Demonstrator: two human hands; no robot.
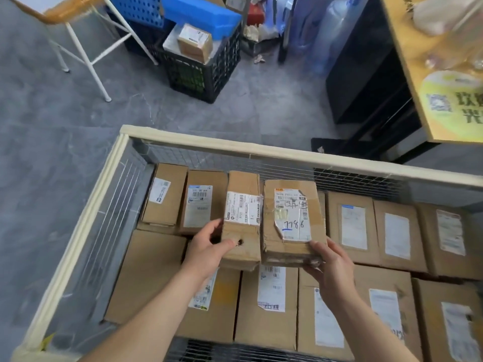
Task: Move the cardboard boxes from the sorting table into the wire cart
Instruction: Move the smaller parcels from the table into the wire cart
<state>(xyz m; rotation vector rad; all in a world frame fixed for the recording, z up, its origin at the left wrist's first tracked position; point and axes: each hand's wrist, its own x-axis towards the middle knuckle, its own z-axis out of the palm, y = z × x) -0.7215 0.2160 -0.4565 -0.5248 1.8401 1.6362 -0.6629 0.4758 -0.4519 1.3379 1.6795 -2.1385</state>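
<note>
Forearms over wire cart, one box each.
Left hand pinches narrow box, right hand grips 7786-marked box; both long axes point away from me.

Black crate, white stool.

2 boxes above boxed cart

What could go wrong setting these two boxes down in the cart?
Each hand grips its box only at the near end: the left hand on the narrow box, the right hand on the torn-label box. Either could tip and drop. The cart looks full of packed boxes, so these may land unevenly on top and slide.
</note>
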